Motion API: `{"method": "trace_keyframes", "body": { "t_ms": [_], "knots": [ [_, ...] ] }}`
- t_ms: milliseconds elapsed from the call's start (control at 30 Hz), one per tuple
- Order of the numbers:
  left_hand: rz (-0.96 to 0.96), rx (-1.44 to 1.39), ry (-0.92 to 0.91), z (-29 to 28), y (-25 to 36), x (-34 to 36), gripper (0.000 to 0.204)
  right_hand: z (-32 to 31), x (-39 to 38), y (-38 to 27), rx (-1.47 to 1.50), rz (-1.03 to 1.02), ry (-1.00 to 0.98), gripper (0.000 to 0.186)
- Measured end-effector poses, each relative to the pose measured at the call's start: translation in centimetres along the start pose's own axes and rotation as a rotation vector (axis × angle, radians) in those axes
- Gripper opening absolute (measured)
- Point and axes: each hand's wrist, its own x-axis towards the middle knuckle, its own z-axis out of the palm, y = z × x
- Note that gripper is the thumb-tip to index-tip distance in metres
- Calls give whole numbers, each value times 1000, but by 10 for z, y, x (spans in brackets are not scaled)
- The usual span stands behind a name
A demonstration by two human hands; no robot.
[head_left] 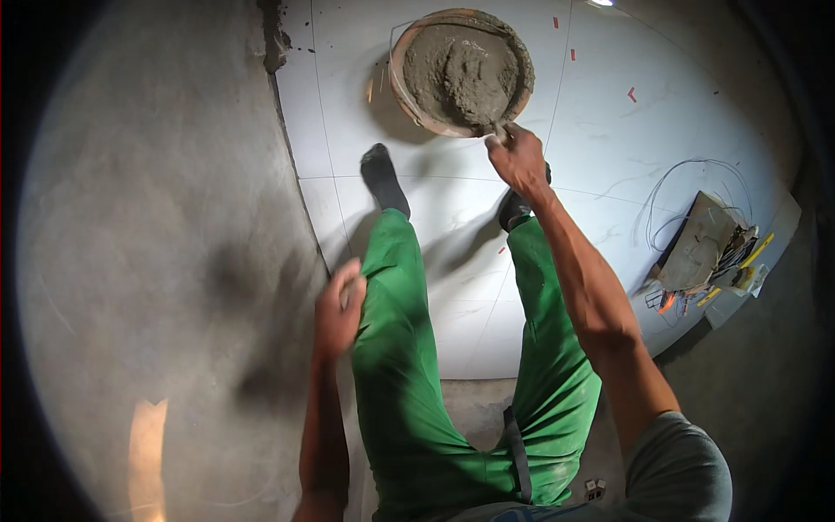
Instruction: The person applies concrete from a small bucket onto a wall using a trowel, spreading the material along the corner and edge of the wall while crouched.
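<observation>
I read the right hand point(519, 158) as grasping a mortar-smeared tool point(497, 131), type unclear. Bucket point(397, 71) of mortar point(474, 78) just beyond, near rim at fingers. Left hand point(337, 313) blurred, half-curled, released, beside green trousers point(391, 322).

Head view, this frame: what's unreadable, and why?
All in the head view:
Held tool: type unclear; the right hand covers its grip, the grey mix seems to hide the rest.
Left hand: fingers blurred; contact with the green trousers unclear.
Right foot: partly behind right hand and wrist.
Bucket: inner floor buried under the mix.
Clutter at right: too small, tangled.
</observation>
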Motion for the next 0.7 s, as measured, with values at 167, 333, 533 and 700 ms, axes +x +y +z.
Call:
{"method": "trace_keyframes", "body": {
  "t_ms": [167,333,533,700],
  "knots": [
    [-334,244,158,-7,-34,-172,76,-14,-27,6,-39,66,-16,44],
    [-223,443,255,-13,-32,-173,79,11,-59,-45,163,120,54,37],
    [-281,702,184,-44,-29,-129,63,108,-80,-93,590,98,130,31],
    [-351,831,199,-80,-53,-115,51,219,-79,-190,511,105,425,32]
  ]
}}
